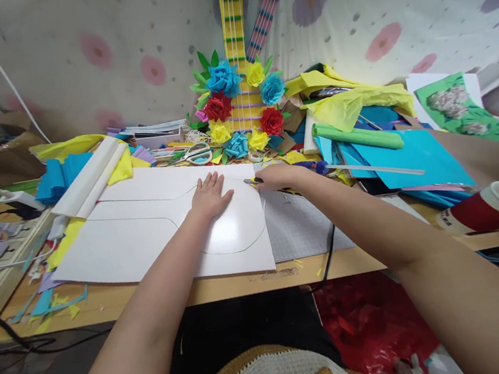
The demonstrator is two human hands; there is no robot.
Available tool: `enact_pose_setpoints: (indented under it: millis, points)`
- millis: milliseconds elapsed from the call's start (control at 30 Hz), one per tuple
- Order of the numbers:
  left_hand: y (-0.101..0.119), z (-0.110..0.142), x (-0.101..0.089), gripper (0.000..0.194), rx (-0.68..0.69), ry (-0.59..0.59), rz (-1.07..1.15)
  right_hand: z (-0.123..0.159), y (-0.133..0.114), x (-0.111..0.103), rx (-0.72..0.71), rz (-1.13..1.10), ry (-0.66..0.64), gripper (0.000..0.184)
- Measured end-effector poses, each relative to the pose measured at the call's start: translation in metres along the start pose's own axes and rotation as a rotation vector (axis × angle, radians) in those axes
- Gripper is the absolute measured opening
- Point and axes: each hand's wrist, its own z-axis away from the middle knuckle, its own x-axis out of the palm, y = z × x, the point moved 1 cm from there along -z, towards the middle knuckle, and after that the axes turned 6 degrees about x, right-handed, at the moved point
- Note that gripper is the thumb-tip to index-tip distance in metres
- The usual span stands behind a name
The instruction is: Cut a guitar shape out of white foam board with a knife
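A large white board [125, 251] lies flat at the front of the table, with a thin outline drawn on it: a long neck to the left and a rounded body to the right. My left hand [210, 199] rests flat on the board inside the rounded part, fingers spread. At the board's upper right edge, my right hand [273, 178] is closed around a utility knife [254, 180], its tip on or close to the drawn curve. Most of the knife is hidden by the fingers. Under the board's right side shows a grey cutting mat [299, 223].
Behind the board stands a yellow paper guitar [235, 43] with paper flowers. Scissors [197, 154] lie nearby. A glue gun [313, 167] with a glue stick is beside my right forearm. Blue sheets [423, 159] and a red-and-white cup [497, 206] are right; a power strip [17, 258] is left.
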Motion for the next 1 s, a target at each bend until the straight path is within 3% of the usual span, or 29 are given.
enact_pose_setpoints:
  millis: [600, 1000]
  points:
    - [0.0, -0.001, -0.001, 0.066, -0.012, -0.02, 0.016, 0.018, -0.006, 0.015, 0.078, -0.055, -0.044, 0.042]
    - [0.001, -0.001, -0.003, 0.065, -0.006, -0.025, 0.002, 0.041, -0.022, 0.017, 0.149, -0.055, -0.105, 0.038]
